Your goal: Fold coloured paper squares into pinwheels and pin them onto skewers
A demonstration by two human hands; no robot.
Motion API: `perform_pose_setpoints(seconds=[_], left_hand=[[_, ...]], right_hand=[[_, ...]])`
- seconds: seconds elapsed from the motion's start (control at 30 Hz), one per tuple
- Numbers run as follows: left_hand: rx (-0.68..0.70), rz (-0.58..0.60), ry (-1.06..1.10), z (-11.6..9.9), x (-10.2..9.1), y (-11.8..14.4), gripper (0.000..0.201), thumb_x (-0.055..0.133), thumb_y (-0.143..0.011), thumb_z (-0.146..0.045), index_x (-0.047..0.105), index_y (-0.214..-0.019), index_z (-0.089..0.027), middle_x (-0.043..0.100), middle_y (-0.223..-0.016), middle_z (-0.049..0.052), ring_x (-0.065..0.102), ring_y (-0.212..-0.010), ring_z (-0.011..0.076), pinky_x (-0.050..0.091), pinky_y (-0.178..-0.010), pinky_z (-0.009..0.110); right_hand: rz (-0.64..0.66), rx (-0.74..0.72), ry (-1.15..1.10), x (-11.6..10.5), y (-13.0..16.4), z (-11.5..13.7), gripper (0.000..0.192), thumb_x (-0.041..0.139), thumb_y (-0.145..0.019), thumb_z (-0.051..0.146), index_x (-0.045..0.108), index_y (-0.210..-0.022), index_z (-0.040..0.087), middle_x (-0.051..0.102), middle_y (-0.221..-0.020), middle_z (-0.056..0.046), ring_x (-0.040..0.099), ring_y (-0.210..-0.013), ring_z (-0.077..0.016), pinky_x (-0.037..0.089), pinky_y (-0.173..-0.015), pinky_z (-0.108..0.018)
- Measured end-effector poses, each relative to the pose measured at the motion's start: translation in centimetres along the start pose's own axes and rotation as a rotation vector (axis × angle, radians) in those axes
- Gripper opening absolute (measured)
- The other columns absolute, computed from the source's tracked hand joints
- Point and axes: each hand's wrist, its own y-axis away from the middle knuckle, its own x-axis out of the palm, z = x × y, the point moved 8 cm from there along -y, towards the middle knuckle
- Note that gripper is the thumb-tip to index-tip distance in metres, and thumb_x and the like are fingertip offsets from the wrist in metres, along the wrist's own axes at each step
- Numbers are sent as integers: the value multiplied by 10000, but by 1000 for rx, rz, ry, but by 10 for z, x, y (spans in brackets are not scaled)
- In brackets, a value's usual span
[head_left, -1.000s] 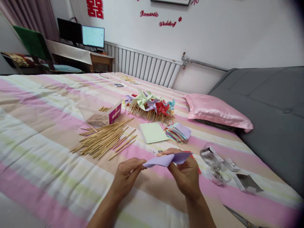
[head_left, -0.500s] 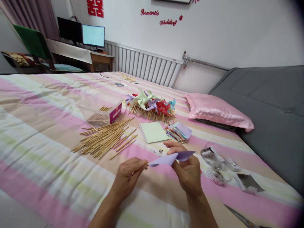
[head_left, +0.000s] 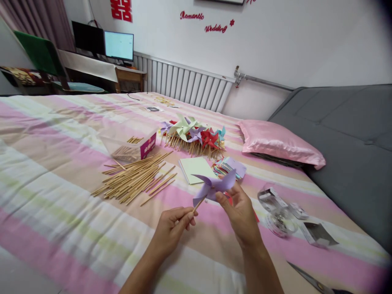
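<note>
Your left hand (head_left: 177,225) pinches the stick (head_left: 199,204) of a purple pinwheel (head_left: 219,185), seemingly steadying it, while your right hand (head_left: 241,212) holds its blades.

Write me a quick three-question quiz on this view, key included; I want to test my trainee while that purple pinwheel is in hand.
1. Short answer: Which hand grips the stick of the purple pinwheel?

2. True or false: The scissors lie nearer the camera than the pink pillow.

3. Multiple choice: What colour is the top of the square paper stack?
A) Red
B) Pale green
C) Dark blue

Key:
1. The left hand.
2. True.
3. B.
</note>
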Motion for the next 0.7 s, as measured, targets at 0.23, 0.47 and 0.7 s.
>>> perform_pose_setpoints(seconds=[0.23, 0.47, 0.7], left_hand=[[-90, -67, 139, 5, -8, -1, 285, 612, -792, -393, 694, -750, -123, 591, -629, 19, 488, -549, 103, 407, -540, 212], [-95, -94, 143, 7, -10, 0, 301, 618, -784, -399, 697, -692, -124, 618, -652, 36, 484, -538, 100, 414, -549, 223], [-97, -101, 142, 7, -12, 0, 290, 619, -788, -384, 700, -699, -119, 618, -658, 38, 480, -542, 99, 413, -553, 224]], right_hand=[[-97, 32, 206, -19, -4, -2, 229, 624, -797, 381, 672, -896, 180, 694, -930, -79, 625, -914, -227, 478, -828, -369], [-76, 62, 286, -11, -3, -6, 178, 651, -764, 348, 700, -775, 178, 711, -763, -49, 647, -763, -215, 494, -712, -330], [0, 112, 245, -1, -1, -9, 201, 650, -762, 363, 672, -811, 170, 698, -801, -65, 640, -809, -222, 493, -770, -366]])
